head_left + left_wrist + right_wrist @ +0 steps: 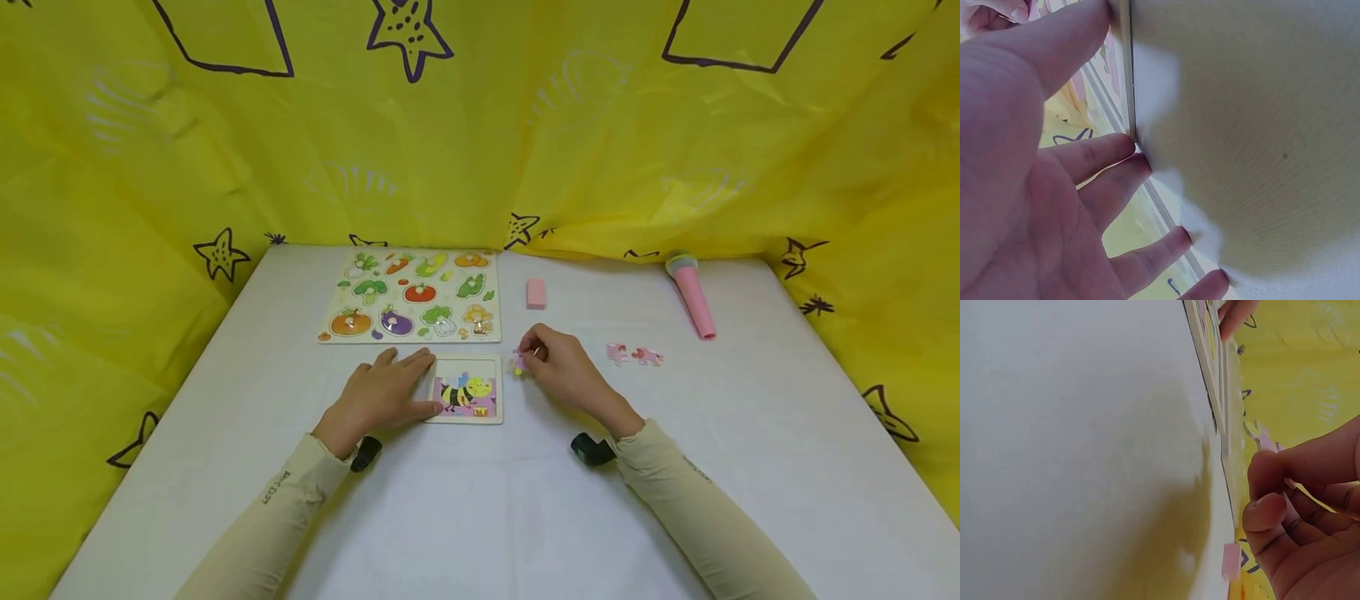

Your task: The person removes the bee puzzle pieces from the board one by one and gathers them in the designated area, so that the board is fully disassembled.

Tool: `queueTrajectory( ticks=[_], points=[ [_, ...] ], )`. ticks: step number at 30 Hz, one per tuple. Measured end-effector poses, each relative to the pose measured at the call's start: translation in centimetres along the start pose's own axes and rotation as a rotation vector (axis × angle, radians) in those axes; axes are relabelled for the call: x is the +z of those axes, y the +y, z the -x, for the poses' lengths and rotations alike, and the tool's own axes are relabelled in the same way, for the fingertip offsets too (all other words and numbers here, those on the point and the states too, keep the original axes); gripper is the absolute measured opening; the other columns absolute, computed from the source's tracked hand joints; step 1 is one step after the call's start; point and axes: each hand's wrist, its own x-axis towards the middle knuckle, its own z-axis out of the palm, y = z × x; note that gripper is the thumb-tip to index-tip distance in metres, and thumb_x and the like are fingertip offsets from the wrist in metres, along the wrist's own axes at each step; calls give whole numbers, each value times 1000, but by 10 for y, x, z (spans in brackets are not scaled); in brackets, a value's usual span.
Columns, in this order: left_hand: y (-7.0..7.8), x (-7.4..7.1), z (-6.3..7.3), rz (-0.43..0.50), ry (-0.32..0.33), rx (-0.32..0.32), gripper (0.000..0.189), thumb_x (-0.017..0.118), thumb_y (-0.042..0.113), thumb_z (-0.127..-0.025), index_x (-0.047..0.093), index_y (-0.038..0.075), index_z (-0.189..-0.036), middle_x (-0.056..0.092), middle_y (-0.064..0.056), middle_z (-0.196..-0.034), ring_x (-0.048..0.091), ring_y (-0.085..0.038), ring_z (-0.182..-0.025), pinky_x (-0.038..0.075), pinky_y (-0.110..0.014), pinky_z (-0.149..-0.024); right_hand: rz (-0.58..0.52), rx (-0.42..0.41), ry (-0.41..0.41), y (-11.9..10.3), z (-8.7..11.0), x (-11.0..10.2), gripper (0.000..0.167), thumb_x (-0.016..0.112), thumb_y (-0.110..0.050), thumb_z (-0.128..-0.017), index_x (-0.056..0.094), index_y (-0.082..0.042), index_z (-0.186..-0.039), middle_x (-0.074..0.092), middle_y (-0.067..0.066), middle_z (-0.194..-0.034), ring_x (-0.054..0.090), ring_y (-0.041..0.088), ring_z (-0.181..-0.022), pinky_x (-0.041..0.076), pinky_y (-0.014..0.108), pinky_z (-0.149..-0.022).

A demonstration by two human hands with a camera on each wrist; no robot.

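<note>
A small framed jigsaw puzzle (467, 396) with a bee picture lies on the table; its upper strip is bare white board. My left hand (382, 387) rests at its left side, thumb at the lower left edge and fingers spread toward the upper left corner. In the left wrist view the thumb and a fingertip touch the frame edge (1127, 75). Between thumb and fingers, my right hand (566, 367) pinches a pink jigsaw piece (518, 362) just right of the frame. Part of that piece (1265, 439) sticks out past the fingertips in the right wrist view.
Two loose pink jigsaw pieces (617, 354) lie right of the right hand. Behind the frame is a vegetable peg puzzle board (382, 292). A pink block (536, 293) and a pink toy microphone (693, 298) lie farther back. Yellow cloth (480, 150) hangs around the table.
</note>
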Motion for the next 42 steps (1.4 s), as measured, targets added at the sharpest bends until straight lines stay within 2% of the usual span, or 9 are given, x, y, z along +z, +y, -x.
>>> queueTrajectory(
  ticks=[12, 25, 42],
  points=[
    [-1, 1, -2, -7, -14, -4, 84, 73, 55, -99, 45, 12, -165, 38, -6, -171, 31, -51, -154, 33, -71, -116, 49, 29, 50, 25, 13, -29, 8, 68, 3, -100, 66, 1, -108, 66, 7, -87, 56, 21, -77, 46, 30, -67],
    [-3, 0, -2, -42, -22, 14, 84, 69, 56, -101, 42, 11, -166, 37, -7, -172, 31, -51, -153, 35, -70, -114, 91, 80, 106, 55, 33, -65, 10, 69, 3, -99, 67, 3, -108, 69, 12, -93, 61, 23, -80, 49, 26, -69],
    [-1, 0, -1, -19, -33, 0, 84, 68, 57, -101, 42, 11, -166, 36, -7, -172, 29, -51, -154, 32, -71, -116, 154, 126, 184, 82, 59, -110, 10, 66, 2, -100, 70, 4, -109, 71, 13, -93, 60, 22, -76, 48, 22, -63]
  ],
)
